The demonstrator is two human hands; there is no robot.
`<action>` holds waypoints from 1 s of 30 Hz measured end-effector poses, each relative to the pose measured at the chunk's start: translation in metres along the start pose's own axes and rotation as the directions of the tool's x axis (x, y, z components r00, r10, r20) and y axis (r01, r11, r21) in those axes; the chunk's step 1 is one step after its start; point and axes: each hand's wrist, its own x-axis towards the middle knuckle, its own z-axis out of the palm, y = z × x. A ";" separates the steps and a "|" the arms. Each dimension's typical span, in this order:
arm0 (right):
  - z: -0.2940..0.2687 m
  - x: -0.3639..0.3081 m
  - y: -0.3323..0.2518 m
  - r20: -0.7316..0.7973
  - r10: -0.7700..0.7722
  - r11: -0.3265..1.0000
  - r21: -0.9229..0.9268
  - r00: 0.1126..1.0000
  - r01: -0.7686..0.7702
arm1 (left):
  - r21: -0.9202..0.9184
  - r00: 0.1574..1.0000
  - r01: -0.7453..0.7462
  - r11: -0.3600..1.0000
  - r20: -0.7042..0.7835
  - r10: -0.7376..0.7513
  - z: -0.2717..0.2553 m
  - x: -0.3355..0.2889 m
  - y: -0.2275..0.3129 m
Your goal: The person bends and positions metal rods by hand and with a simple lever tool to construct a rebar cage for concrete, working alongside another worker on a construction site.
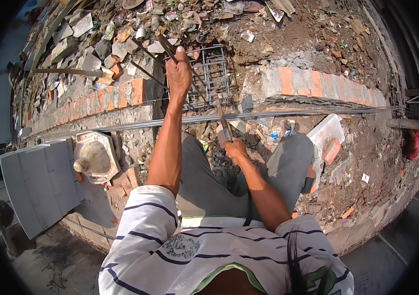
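The left hand [179, 76] grips a dark rod [164, 43] at eleven o'clock. The right hand [236, 149], near centre, holds a tool [224, 125].

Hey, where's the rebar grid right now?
In the head view, the rebar grid lies at upper centre, just to the right of the left hand, in the gap between two low brick walls.

No readable text, labels or numbers
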 end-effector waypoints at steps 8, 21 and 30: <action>0.012 0.070 0.001 -0.078 -0.133 0.991 -0.039 0.988 0.130 | -0.470 0.979 0.113 0.875 0.202 -0.019 -0.014 -0.029 -0.025; 0.020 0.069 0.004 0.052 -0.153 0.983 0.109 0.987 0.147 | -0.163 0.997 -0.030 0.986 0.063 0.041 -0.026 0.014 -0.011; 0.066 0.153 0.061 0.125 -0.275 0.961 -0.003 0.953 0.278 | -0.179 0.990 0.051 0.982 0.138 -0.026 0.002 0.056 -0.023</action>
